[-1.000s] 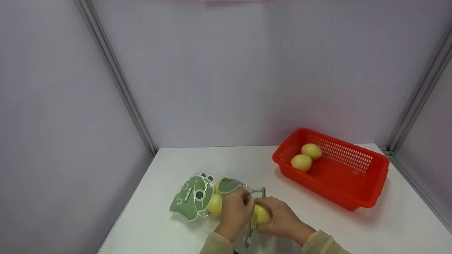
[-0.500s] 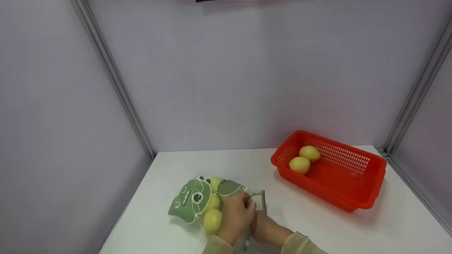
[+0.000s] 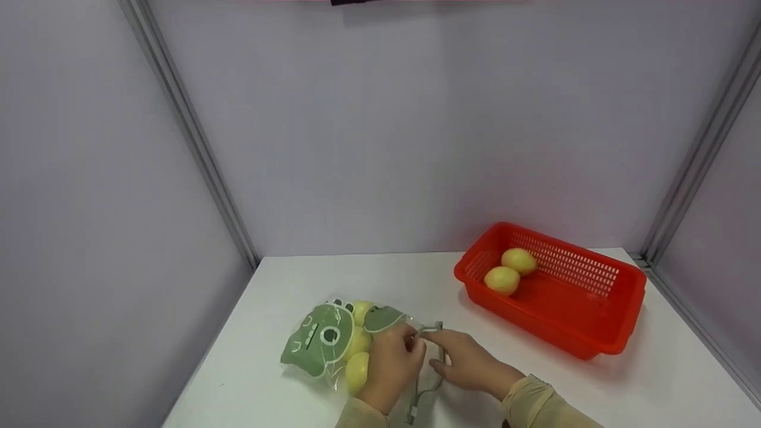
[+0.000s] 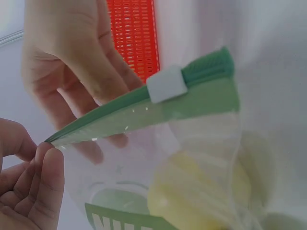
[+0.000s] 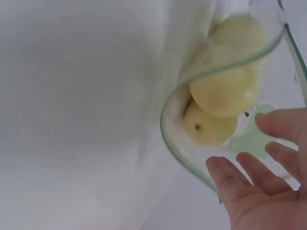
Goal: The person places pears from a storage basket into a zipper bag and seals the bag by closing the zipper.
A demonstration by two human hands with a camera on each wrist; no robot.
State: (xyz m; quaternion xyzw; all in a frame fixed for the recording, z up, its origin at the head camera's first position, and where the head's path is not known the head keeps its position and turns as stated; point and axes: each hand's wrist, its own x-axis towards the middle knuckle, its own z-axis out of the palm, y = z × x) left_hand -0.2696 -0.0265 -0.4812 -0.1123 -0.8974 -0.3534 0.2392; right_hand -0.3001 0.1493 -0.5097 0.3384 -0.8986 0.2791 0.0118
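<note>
A clear zip bag (image 3: 314, 345) with a green cartoon animal print lies on the white table, bulging with several pale yellow fruits (image 3: 358, 371). My left hand (image 3: 392, 362) pinches the green zip edge at its mouth. On that edge, in the left wrist view, sits a white slider (image 4: 166, 85). My right hand (image 3: 472, 361) is at the mouth with fingers spread, holding nothing. In the right wrist view the green-rimmed mouth gapes, and round fruits (image 5: 225, 91) show inside beyond the right fingertips (image 5: 218, 163).
A red plastic basket (image 3: 547, 324) with perforated sides stands at the back right of the table (image 3: 238, 356). Two yellow fruits (image 3: 502, 280) lie in its left end. Grey-white panels (image 3: 380, 148) enclose the table at the back and sides.
My right hand held a yellow fruit at the bag's mouth, reached in behind the left hand, and is now back out to the right without it. The left hand keeps its pinch.
</note>
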